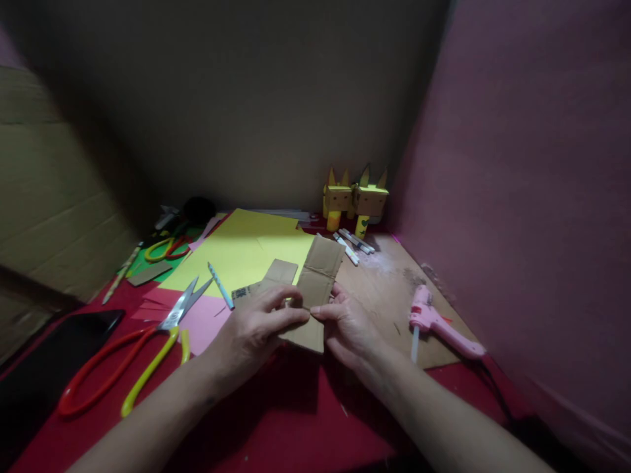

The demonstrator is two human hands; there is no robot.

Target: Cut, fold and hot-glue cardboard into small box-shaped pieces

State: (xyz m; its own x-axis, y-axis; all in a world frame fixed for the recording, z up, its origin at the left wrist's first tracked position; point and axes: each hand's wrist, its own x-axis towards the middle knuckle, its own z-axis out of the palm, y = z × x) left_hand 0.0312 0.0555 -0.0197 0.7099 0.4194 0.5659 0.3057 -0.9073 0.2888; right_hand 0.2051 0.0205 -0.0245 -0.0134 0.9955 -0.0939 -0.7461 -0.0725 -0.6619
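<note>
2 bare hands meet at the middle of a red-covered table (256,427), holding a creased strip of brown cardboard (319,272) between them. The strip slants upward, away from the person. The left hand (263,322) has its thumb and index finger nearly closed at the strip's left side; the right hand (348,325) grips its right edge, thumb in front and fingers behind. Just beyond the left hand lies a smaller cardboard piece (282,270), partly hidden by it.

Left of the hands, large scissors (172,323) with 1 red and 1 yellow handle lie with blades slightly apart, near a blue patterned pencil (221,286). Yellow paper (217,253) and pink paper (204,328) spread behind and beneath them. To the right, a pink glue gun (434,322) rests on a brown board (379,295). Farther back are several markers (355,243) and 2 cardboard figures (371,199) with pointed ears.
</note>
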